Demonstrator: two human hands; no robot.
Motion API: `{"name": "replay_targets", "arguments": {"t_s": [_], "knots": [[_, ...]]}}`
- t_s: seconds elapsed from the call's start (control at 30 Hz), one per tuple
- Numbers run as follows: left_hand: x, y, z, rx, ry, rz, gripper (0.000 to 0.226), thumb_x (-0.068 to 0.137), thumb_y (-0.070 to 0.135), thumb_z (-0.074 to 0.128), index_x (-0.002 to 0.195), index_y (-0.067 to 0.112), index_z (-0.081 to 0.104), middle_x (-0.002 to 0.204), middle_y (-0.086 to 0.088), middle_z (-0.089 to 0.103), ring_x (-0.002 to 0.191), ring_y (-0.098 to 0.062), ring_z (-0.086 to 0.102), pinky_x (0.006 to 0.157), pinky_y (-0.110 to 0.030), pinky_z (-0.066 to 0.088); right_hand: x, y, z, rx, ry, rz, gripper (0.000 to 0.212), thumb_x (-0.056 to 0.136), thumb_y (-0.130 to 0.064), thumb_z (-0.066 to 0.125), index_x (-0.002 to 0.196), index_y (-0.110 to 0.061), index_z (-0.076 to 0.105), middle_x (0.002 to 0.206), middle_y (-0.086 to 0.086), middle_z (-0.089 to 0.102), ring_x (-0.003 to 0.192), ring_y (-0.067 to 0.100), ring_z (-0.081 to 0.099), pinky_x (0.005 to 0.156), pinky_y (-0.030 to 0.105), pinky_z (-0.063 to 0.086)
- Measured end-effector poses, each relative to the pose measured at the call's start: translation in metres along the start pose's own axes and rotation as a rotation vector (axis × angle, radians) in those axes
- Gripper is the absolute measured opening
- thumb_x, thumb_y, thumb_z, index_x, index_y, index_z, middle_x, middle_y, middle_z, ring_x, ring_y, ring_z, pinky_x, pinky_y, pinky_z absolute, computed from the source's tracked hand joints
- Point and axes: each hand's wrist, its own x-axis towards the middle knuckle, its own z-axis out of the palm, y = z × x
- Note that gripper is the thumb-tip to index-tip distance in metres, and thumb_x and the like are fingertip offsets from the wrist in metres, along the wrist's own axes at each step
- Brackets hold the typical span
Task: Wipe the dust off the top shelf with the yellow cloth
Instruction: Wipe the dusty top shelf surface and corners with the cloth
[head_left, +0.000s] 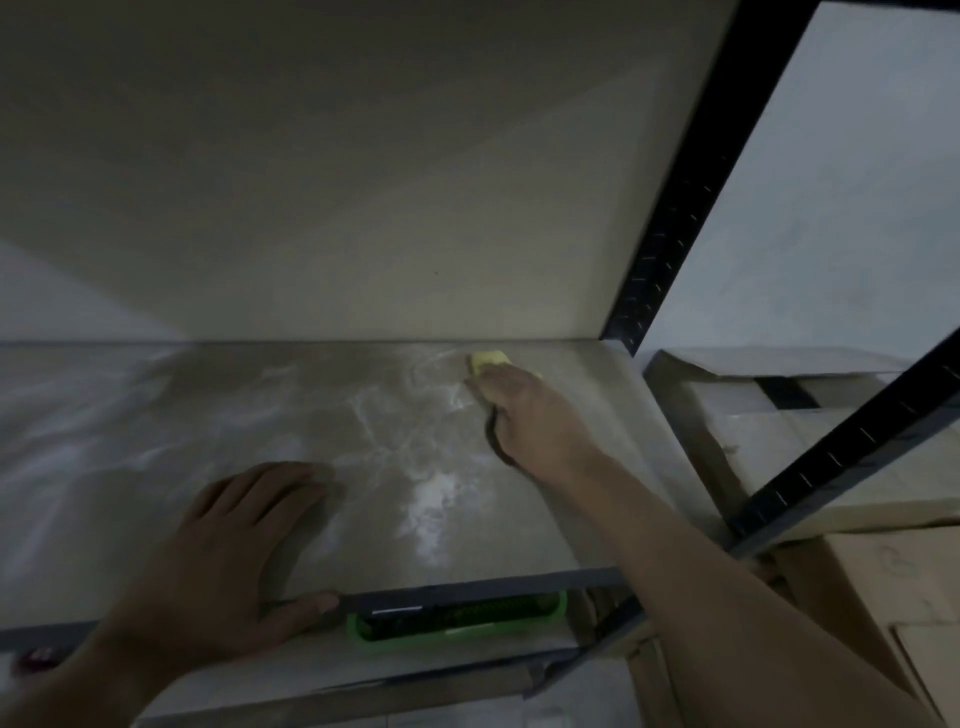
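The top shelf (156, 415) is a pale board smeared with white dust, thickest in a patch near its front middle (434, 499). My right hand (530, 415) reaches to the back right of the shelf and presses the yellow cloth (488, 359) against the board; only a small bunched corner of the cloth shows past my fingers. My left hand (228, 561) rests flat on the shelf's front edge, fingers spread on top and thumb hooked over the dark front rail, holding nothing.
A black metal upright (691, 171) and a slanted black rail (852, 452) frame the shelf's right side. Cardboard boxes (779, 415) stand to the right. A green basket (457, 623) sits on the shelf below. The wall rises directly behind the shelf.
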Motion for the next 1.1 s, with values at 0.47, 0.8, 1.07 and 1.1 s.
{"name": "replay_targets", "arguments": {"t_s": [0.47, 0.8, 1.07, 1.1], "knots": [[0.001, 0.007, -0.008, 0.023, -0.074, -0.014, 0.094, 0.083, 0.085, 0.049, 0.139, 0.01, 0.064, 0.145, -0.007, 0.058, 0.131, -0.034, 0.058, 0.105, -0.05, 0.046, -0.012, -0.036, -0.004, 0.186, 0.002, 0.175, 0.05, 0.081, -0.003, 0.055, 0.129, -0.014, 0.061, 0.139, 0.005, 0.055, 0.128, 0.02, 0.051, 0.111, 0.02, 0.031], [0.002, 0.01, -0.012, 0.033, -0.067, -0.019, 0.094, 0.084, 0.084, 0.048, 0.141, 0.01, 0.062, 0.145, -0.008, 0.059, 0.13, -0.034, 0.058, 0.103, -0.051, 0.048, -0.026, 0.054, -0.057, 0.132, 0.201, 0.777, 0.048, 0.084, -0.008, 0.053, 0.131, -0.02, 0.052, 0.126, 0.01, 0.057, 0.112, 0.03, 0.057, 0.095, 0.033, 0.045], [0.001, 0.013, -0.015, 0.081, -0.088, -0.02, 0.093, 0.084, 0.08, 0.049, 0.143, 0.009, 0.06, 0.145, -0.011, 0.058, 0.131, -0.037, 0.058, 0.103, -0.054, 0.048, -0.021, -0.06, -0.013, 0.396, -0.098, 0.092, 0.053, 0.083, 0.006, 0.051, 0.132, -0.013, 0.059, 0.14, 0.004, 0.055, 0.127, 0.017, 0.053, 0.105, 0.014, 0.034], [0.001, 0.014, -0.016, 0.084, -0.105, -0.03, 0.093, 0.084, 0.08, 0.049, 0.143, 0.008, 0.06, 0.145, -0.012, 0.059, 0.13, -0.037, 0.058, 0.103, -0.054, 0.049, -0.017, -0.045, -0.027, 0.363, 0.024, 0.112, 0.053, 0.081, 0.004, 0.052, 0.13, -0.014, 0.06, 0.135, 0.004, 0.059, 0.121, 0.015, 0.056, 0.104, 0.012, 0.035]]}}
